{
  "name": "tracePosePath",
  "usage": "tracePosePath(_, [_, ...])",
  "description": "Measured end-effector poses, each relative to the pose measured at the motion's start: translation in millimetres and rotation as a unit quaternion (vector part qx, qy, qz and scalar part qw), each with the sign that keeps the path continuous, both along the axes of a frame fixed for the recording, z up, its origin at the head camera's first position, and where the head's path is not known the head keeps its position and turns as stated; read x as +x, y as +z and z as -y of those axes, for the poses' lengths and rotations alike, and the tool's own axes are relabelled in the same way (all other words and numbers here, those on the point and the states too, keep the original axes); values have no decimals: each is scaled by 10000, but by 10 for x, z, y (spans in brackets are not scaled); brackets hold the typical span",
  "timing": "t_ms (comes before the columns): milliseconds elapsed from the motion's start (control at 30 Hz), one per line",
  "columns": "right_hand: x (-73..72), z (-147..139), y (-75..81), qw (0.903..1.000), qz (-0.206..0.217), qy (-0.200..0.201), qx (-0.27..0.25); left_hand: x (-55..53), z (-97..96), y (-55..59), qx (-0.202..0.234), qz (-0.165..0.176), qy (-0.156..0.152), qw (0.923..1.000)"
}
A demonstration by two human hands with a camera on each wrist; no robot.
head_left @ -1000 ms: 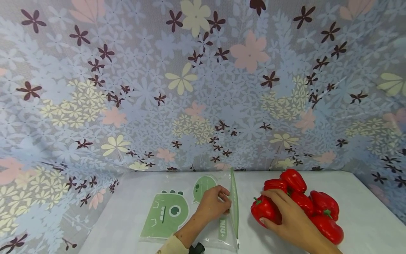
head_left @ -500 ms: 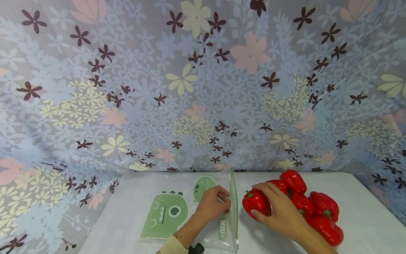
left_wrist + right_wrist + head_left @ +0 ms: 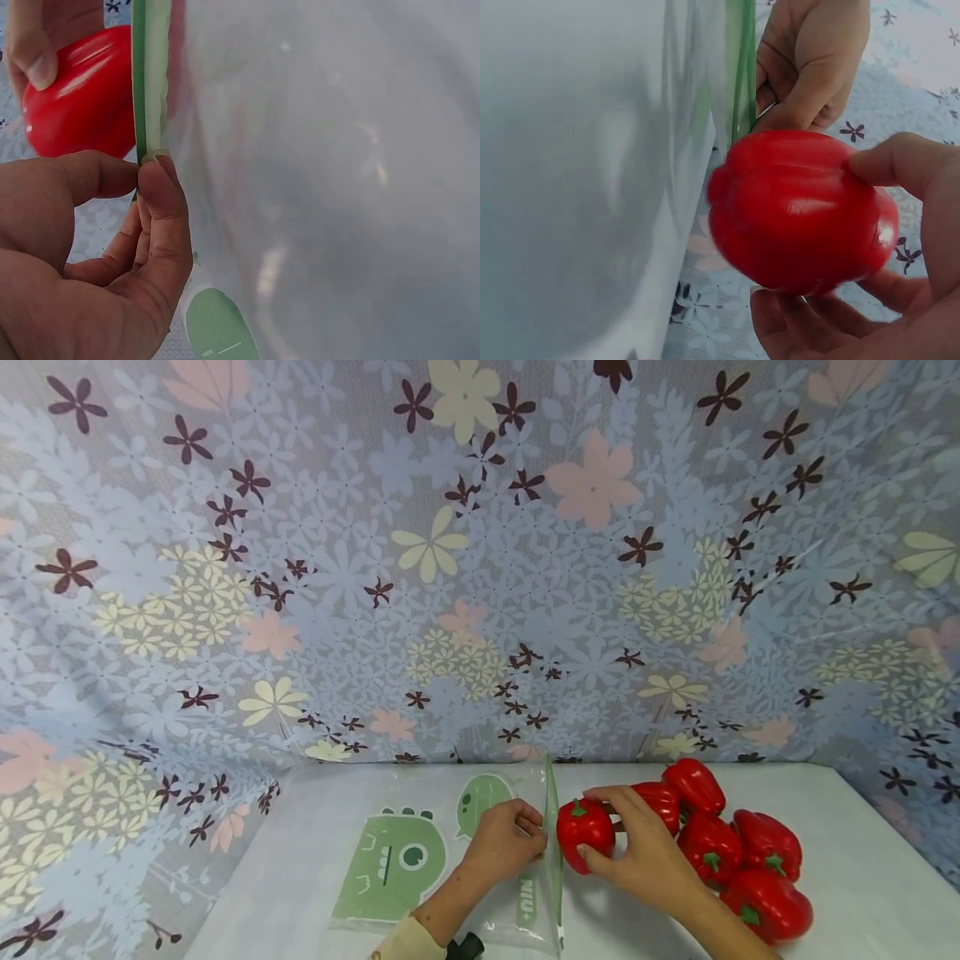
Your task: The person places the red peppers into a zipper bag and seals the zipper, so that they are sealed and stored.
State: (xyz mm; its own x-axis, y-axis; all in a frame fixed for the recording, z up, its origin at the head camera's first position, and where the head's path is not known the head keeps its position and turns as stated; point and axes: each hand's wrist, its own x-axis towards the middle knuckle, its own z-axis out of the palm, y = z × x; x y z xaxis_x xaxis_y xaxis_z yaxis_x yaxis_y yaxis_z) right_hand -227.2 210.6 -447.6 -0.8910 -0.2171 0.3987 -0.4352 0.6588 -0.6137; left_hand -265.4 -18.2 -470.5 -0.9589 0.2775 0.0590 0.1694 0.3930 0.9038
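Observation:
A clear zip bag (image 3: 495, 906) printed with green cartoon monsters lies on the white table, its green-edged mouth (image 3: 555, 860) facing right. My left hand (image 3: 504, 842) pinches that green edge between thumb and fingers, as the left wrist view (image 3: 112, 232) shows close up. In my right hand (image 3: 637, 852) is a red bell pepper (image 3: 585, 833), gripped between thumb and fingers with its green stem showing. The pepper is right at the bag's mouth, overlapping the green edge in the left wrist view. The right wrist view shows the pepper (image 3: 802, 214) just below my left hand.
Several more red bell peppers (image 3: 765, 906) lie in a cluster on the right side of the white table (image 3: 862, 877). Behind the table hangs a flowered cloth (image 3: 480, 610). A small black object (image 3: 467, 946) shows by the left wrist.
My right hand has carried the red bell pepper leftward, away from the cluster, up to the bag's mouth. My left hand has kept its pinch on the bag's edge.

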Motion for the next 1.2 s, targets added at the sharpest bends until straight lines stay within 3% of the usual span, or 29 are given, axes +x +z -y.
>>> tracePosePath(200, [21,11,-27,9956,555,-27,-750,19,-7,-3,7,-27,-70,10000])
tracePosePath(433, [22,-14,-31,9817,976,296,-1605,31,-14,-23,132,86,-126,9998])
tracePosePath(567, [5,-3,-73,9746,1198,421,-1847,30,-12,-23,156,109,-103,9998])
tracePosePath(733, [-33,6,-175,9723,1514,191,-1768,25,9,-16,111,106,-66,9999])
tracePosePath(933, [-72,-2,-278,9784,1592,-11,-1321,20,37,7,146,-13,17,9999])
tracePosePath(1200, [-101,-18,-363,9922,1184,-6,-401,50,32,89,236,-100,135,9996])
